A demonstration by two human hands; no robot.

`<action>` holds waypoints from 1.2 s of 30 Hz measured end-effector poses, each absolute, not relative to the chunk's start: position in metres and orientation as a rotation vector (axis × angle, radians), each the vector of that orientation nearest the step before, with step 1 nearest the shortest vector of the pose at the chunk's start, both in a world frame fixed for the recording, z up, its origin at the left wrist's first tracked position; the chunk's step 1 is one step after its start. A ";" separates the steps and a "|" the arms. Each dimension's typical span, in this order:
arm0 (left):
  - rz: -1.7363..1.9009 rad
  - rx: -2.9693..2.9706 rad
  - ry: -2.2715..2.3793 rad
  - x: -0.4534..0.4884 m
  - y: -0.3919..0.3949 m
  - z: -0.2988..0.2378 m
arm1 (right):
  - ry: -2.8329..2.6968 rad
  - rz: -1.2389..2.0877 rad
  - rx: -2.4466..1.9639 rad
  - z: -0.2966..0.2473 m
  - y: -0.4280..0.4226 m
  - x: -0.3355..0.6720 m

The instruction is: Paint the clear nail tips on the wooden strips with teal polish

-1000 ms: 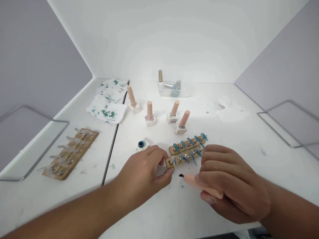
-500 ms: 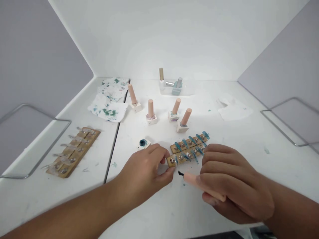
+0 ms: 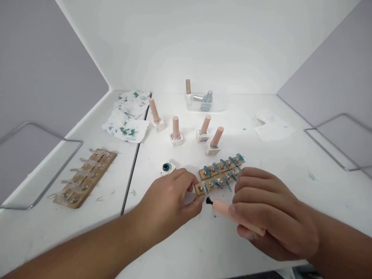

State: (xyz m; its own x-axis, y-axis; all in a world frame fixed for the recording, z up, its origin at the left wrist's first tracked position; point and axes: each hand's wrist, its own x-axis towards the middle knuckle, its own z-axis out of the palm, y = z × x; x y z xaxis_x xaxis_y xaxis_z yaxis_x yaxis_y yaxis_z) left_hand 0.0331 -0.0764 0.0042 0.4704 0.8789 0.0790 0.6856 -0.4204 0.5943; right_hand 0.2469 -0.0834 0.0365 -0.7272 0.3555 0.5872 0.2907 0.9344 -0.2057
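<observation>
Between thumb and fingers, my left hand [image 3: 171, 195] grips the left end of a wooden nail-tip stand [image 3: 211, 185]. Several teal-painted false nails [image 3: 216, 182] stick out from it, and the nail tip [image 3: 205, 188] nearest my left hand looks mostly clear. My right hand [image 3: 270, 217] is closed around the peach handle of a nail polish brush [image 3: 222, 208]. Its dark bristles point left, just below that nail tip; whether they touch it I cannot tell. A second wooden stand [image 3: 202, 174] with teal nails lies right behind. An uncapped polish bottle [image 3: 167, 168] with dark teal inside is beside my left hand.
Several peach-capped polish bottles [image 3: 176, 133] stand behind the stands. Farther back is a clear tray [image 3: 192, 106] with bottles. Stained wipes [image 3: 124, 128] and a stand of clear nail tips [image 3: 87, 176] are on the left. A white wipe [image 3: 274, 130] and wire frame [image 3: 325, 149] are at right.
The brush tip has shifted slightly left and up, closer to the nail tip by my left hand. My left hand keeps its hold on the stand.
</observation>
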 end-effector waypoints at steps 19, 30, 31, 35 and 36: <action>0.541 2.239 1.268 0.032 -0.077 0.003 | -2.287 0.105 -0.647 0.031 -0.073 0.246; 0.544 2.236 1.261 0.032 -0.077 0.003 | -2.282 0.198 -0.727 0.029 -0.073 0.245; 0.547 2.238 1.261 0.032 -0.077 0.003 | -2.273 0.200 -0.742 0.028 -0.073 0.246; 0.541 2.228 1.268 0.032 -0.077 0.003 | -2.227 0.225 -0.718 0.028 -0.072 0.248; 0.541 2.224 1.269 0.032 -0.077 0.004 | -2.219 0.235 -0.692 0.028 -0.072 0.248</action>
